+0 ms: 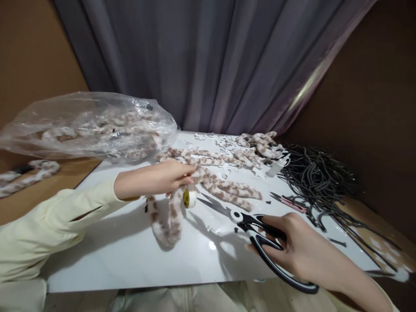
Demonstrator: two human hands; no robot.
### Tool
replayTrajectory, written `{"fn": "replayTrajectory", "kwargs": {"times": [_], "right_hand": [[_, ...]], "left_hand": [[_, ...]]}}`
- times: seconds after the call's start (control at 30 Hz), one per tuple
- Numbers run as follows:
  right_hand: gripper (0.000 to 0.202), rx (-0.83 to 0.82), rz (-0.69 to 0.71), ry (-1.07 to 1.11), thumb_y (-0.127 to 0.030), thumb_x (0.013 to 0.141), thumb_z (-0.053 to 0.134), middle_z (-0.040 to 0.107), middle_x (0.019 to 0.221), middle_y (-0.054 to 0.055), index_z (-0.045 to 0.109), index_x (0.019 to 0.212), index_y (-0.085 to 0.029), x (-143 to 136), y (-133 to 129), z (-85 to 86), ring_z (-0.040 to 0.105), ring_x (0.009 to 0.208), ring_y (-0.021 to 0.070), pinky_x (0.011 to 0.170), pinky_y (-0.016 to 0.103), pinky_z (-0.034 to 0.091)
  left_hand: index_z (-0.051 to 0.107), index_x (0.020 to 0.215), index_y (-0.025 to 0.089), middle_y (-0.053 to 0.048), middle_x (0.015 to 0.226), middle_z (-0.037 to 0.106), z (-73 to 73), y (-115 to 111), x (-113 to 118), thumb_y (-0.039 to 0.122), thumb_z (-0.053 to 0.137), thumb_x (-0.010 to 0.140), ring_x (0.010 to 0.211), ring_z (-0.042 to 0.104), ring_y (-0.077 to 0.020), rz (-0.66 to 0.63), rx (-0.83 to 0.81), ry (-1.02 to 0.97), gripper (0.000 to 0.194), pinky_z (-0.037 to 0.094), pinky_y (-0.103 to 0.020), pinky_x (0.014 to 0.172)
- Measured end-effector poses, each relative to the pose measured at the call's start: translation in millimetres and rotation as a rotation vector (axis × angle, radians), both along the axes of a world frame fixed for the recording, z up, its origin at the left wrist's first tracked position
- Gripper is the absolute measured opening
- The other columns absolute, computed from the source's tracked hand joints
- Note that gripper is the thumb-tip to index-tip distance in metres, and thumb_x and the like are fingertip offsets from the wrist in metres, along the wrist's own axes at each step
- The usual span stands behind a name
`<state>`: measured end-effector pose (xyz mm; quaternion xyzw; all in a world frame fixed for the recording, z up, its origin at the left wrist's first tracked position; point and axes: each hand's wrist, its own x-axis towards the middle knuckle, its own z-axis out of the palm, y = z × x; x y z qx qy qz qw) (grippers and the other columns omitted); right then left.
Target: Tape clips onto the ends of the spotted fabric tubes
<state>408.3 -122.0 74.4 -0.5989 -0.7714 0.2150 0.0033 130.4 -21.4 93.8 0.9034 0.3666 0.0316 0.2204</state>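
My right hand grips the black and white handles of large scissors, whose blades are parted and point left toward my left hand. My left hand is closed on a brown and white fluffy strip, which hangs in a loop over the white table. A small roll of white tape with a yellow label is just below my left fingers. More fluffy strips lie behind the scissor blades.
A clear plastic bag of fluffy strips sits at the back left. Black cords are heaped at the right, near pink-handled scissors and a white bottle. Small metal rings are scattered at the back before a grey curtain.
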Motion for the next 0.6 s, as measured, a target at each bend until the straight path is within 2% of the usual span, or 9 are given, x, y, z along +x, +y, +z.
{"fn": "replayTrajectory", "kwargs": {"times": [0.2, 0.33, 0.6], "right_hand": [[0.028, 0.108, 0.069, 0.022, -0.029, 0.072, 0.053, 0.03, 0.047, -0.006, 0.033, 0.054, -0.018, -1, 17, 10.0, 0.022, 0.047, 0.0077, 0.044, 0.024, 0.019], [0.031, 0.103, 0.117, 0.054, -0.035, 0.073, 0.054, 0.029, 0.047, -0.006, 0.036, 0.054, -0.018, 2, 25, 11.9, 0.019, 0.049, 0.0077, 0.044, 0.023, 0.019], [0.026, 0.1, 0.159, 0.018, -0.031, 0.07, 0.056, 0.032, 0.046, -0.007, 0.039, 0.055, -0.018, 12, 26, 21.9, 0.02, 0.048, 0.0077, 0.043, 0.023, 0.019]], "left_hand": [[0.035, 0.067, 0.019, 0.004, 0.059, 0.038, 15.4, 6, 3, 0.032, 0.037, 0.091, 0.05, 0.036, -0.01, -0.101, -0.007, 0.014, 0.028, 0.026, -0.022, 0.048], [0.036, 0.067, 0.018, 0.004, 0.059, 0.04, 16.3, 6, 4, 0.033, 0.037, 0.091, 0.05, 0.039, -0.0095, -0.111, -0.059, 0.015, 0.028, 0.027, -0.021, 0.049], [0.043, 0.069, 0.018, 0.002, 0.06, 0.044, 20.4, 9, 8, 0.036, 0.037, 0.091, 0.05, 0.039, -0.0099, -0.127, -0.039, 0.057, 0.029, 0.028, -0.022, 0.048]]}}
